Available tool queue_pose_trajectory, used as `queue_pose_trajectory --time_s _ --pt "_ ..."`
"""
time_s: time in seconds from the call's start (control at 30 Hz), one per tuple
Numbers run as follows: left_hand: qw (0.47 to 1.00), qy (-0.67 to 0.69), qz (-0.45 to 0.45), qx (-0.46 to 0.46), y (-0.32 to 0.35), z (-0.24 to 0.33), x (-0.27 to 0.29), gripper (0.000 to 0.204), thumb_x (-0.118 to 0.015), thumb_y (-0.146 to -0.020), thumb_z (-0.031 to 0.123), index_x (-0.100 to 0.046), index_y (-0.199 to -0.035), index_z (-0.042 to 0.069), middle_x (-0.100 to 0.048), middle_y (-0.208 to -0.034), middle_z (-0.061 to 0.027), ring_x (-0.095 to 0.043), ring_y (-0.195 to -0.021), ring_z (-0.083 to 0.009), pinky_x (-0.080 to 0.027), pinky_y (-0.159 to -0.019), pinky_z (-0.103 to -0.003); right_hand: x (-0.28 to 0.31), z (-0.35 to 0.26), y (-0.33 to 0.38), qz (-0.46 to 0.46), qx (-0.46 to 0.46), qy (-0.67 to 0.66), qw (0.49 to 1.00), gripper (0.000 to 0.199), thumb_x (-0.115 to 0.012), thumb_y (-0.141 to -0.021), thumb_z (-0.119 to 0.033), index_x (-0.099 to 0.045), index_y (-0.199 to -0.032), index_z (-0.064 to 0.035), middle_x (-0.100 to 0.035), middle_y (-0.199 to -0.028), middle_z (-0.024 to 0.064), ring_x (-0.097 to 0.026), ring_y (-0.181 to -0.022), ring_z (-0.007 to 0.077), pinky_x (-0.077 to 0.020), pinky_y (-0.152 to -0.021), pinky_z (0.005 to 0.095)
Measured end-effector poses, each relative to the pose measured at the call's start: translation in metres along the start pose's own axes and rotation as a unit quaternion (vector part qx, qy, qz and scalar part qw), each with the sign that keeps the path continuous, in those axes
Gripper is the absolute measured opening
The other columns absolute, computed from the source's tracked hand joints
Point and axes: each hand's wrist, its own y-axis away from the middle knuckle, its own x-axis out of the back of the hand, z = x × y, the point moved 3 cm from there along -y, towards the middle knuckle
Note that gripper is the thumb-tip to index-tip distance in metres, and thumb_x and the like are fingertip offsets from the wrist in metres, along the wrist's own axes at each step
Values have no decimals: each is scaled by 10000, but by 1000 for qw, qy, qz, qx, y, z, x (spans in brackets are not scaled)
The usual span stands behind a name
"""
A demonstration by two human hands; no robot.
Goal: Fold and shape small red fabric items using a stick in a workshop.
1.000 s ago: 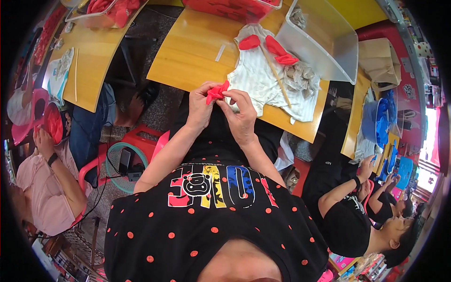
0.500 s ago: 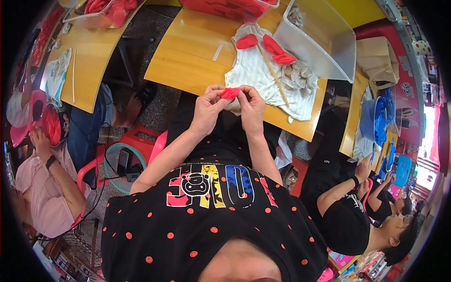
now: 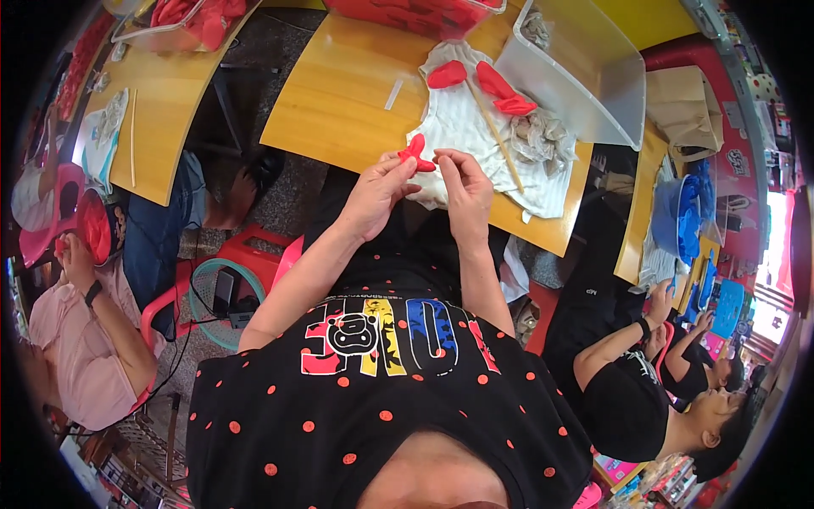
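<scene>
A small soft red piece with several lobes (image 3: 415,158), its material not clear, sits pinched between the thumb and fingers of my left hand (image 3: 378,197). My right hand (image 3: 468,197) is just to its right, slightly apart from it. Its thumb and fingertips are drawn together; anything between them is too small to make out. Both hands are above the near edge of the yellow table (image 3: 331,110). Just beyond them lies a crumpled white cloth (image 3: 454,119) bearing a thin wooden stick (image 3: 495,134), a red oval piece (image 3: 446,75) and a longer folded red piece (image 3: 505,90).
A crumpled greyish translucent bundle (image 3: 543,140) lies on the cloth's right side. Behind it stands a clear plastic bin (image 3: 593,68); a red-filled container (image 3: 415,15) is at the back. Co-workers sit left (image 3: 93,339) and right (image 3: 632,399). A turquoise basket (image 3: 203,297) stands left of me.
My right hand has come off the red piece and shifted slightly right. In my left hand the piece now stands up with its lobes showing.
</scene>
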Motion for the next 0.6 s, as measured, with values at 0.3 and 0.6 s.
queue_pose_trajectory --time_s 0.3,0.6 --pt "987 -101 109 -58 -6 6 4 276 -603 -906 235 -633 -1065 12 -605 -988 -39 -597 -836 -94 -490 -724 -240 -4 -27 8 -9 147 167 975 91 -665 -790 -7 -648 -875 19 -631 -848 109 -601 -711 170 -475 -646 270" --pt "992 -60 70 -91 -24 25 13 203 -618 -890 146 -649 -1024 -3 -651 -948 -65 -611 -787 -106 -487 -739 -248 -3 -6 9 -18 68 115 991 67 -610 -869 -29 -610 -918 17 -609 -827 34 -556 -705 108 -435 -665 216"
